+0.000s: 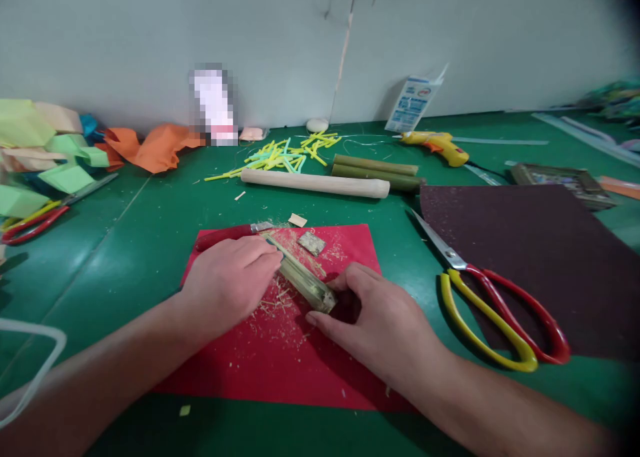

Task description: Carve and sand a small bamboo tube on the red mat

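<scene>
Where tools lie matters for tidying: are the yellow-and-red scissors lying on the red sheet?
No, the scissors lie right of the red sheet, across the green table and the dark sheet.

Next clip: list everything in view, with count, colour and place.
red sheet: one, red, under both hands
bamboo strip: one, pale green, on the red sheet
shavings: many, pale, on the red sheet
knife: one, red handle, behind the left hand
wooden rod: one, pale, beyond the red sheet
bamboo sticks: two, green, behind the rod
straw pieces: many, yellow and green, near the wall
glue gun: one, yellow, far right
near scissors: one, red and yellow handles, beside the dark sheet
far scissors: one, red and yellow handles, far left
dark sheet: one, maroon, right
paper pile: several, mixed colours, far left
left hand: one, curled over the strip
right hand: one, pinching the strip's near end
</scene>
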### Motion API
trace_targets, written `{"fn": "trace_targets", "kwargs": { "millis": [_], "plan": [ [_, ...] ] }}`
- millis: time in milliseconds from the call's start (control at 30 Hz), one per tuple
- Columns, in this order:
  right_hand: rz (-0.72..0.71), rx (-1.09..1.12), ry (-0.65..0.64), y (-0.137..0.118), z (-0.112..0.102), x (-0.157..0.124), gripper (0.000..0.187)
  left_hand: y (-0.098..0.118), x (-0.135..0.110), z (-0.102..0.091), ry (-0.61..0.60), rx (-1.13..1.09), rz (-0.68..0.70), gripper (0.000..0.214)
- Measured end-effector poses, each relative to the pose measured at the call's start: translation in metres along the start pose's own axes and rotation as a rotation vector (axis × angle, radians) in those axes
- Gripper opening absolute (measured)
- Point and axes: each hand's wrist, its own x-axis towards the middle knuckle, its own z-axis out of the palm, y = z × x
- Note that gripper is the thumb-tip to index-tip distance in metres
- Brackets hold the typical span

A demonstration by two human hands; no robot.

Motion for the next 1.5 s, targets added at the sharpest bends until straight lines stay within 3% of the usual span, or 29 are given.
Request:
{"fn": "trace_targets", "kwargs": {
  "millis": [167,333,500,667,833,967,1133,1300,1433,1500],
  "plan": [
    [0.003,-0.017,0.018,-0.001,0.001,0.001,0.025,0.009,0.000,0.001,-0.035,-0.030,0.103,0.025],
    [0.015,-0.017,0.004,-0.003,-0.001,0.002,0.026,-0.006,0.001,0.000,-0.012,0.000,-0.029,0.020],
    [0.022,-0.027,-0.006,-0.003,-0.001,0.001,0.025,-0.004,0.000,0.000,-0.024,-0.150,0.084,0.022],
    [-0.015,-0.057,0.014,-0.002,0.000,0.000,0.026,-0.010,0.000,0.001,-0.012,-0.056,-0.051,0.019],
    [-0.067,-0.104,0.030,-0.001,0.000,0.000,0.025,-0.001,-0.001,0.002,-0.001,-0.121,0.060,0.021],
    [-0.076,-0.091,0.041,-0.002,-0.001,0.000,0.024,0.001,0.004,0.001,-0.016,-0.068,-0.044,0.020],
    [-0.081,-0.122,0.005,-0.003,0.000,0.000,0.023,0.004,0.005,0.000,-0.057,-0.186,0.041,0.024],
    [-0.078,-0.131,0.015,-0.003,0.000,-0.001,0.026,-0.005,0.004,0.001,-0.031,-0.058,-0.082,0.019],
    [-0.095,-0.137,0.014,-0.002,0.001,0.000,0.024,0.001,0.004,0.002,-0.008,-0.104,0.059,0.025],
    [-0.089,-0.125,0.015,-0.002,0.001,0.000,0.024,0.000,0.005,0.003,-0.022,-0.118,0.051,0.025]
  ]
}}
